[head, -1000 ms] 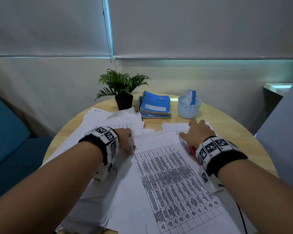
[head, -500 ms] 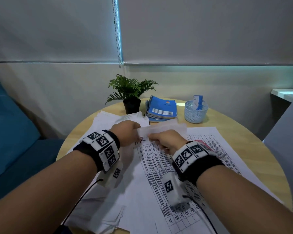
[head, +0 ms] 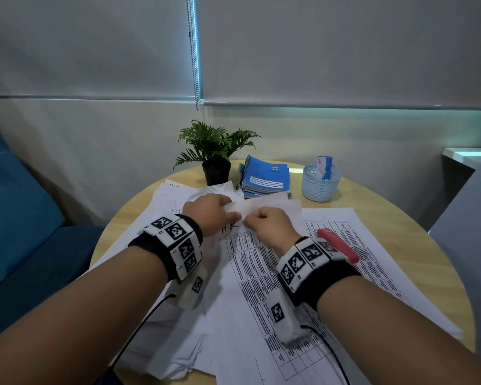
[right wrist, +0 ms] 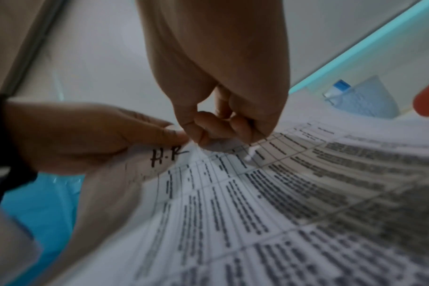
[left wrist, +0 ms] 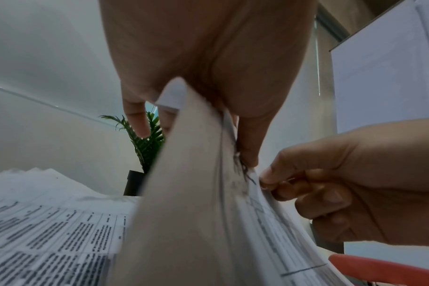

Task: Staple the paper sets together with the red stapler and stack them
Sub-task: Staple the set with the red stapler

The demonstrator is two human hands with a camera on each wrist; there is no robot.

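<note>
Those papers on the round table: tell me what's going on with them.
A person is sorting printed sheets to staple. The left hand and the right hand both pinch the top corner of a paper set marked "H.R", lifting it off the other printed sheets. The red stapler lies unused on the papers beside the right wrist.

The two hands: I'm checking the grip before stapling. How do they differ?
The left hand holds the lifted paper set's corner, thumb on top; the right hand is curled tighter, pinching its edge beside that thumb. The stapler lies nearer the right hand. Both grip the same set.
</note>
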